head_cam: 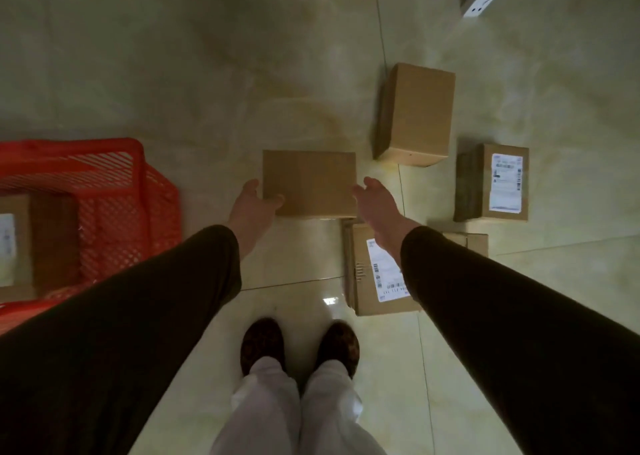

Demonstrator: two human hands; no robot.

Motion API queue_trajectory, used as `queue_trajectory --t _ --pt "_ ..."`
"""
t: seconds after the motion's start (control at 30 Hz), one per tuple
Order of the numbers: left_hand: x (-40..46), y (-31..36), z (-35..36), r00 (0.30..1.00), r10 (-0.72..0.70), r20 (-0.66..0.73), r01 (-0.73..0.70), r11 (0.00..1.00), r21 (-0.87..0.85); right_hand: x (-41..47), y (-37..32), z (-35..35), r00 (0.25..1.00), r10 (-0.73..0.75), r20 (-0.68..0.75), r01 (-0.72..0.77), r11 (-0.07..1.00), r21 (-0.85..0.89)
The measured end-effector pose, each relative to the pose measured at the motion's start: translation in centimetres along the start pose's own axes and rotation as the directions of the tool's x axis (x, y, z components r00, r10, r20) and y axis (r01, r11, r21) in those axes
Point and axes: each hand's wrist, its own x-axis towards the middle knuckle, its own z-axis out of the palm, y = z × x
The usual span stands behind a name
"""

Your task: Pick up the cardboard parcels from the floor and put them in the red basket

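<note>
A plain flat cardboard parcel [309, 182] lies on the tiled floor straight ahead. My left hand [254, 205] is at its near left corner, thumb lying on the top face and fingers spread along the left side. My right hand [375, 201] is open just beside the right edge, and I cannot tell if it touches. The red basket [104, 146] stands on the floor to the left, with a labelled parcel [52, 232] inside it.
More parcels lie to the right: a tall plain one [415, 115], a labelled one [495, 182], a labelled one [374, 281] under my right forearm, and a small one [474, 241] behind my sleeve. My feet [301, 343] stand close behind.
</note>
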Motion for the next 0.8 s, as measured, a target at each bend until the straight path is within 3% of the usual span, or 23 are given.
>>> queue_trajectory --t 0.17,0.3,0.8 --pt "2.5 -1.1 1.4 0.990 -0.048 0.132 0.063 0.992 -0.110 2.9 0.6 1.5 0.994 0.079 0.082 -0.081 0.997 0.017" --pt "1.6 -0.9 1.6 0.989 -0.055 0.134 0.081 0.978 -0.193 2.7 0.6 1.6 0.994 0.060 0.094 -0.064 0.997 0.044" --pt "-14.5 4.8 -7.4 0.987 0.122 -0.100 -0.150 0.922 -0.356 -15.1 -7.7 1.2 0.961 -0.204 -0.185 0.234 0.960 0.153"
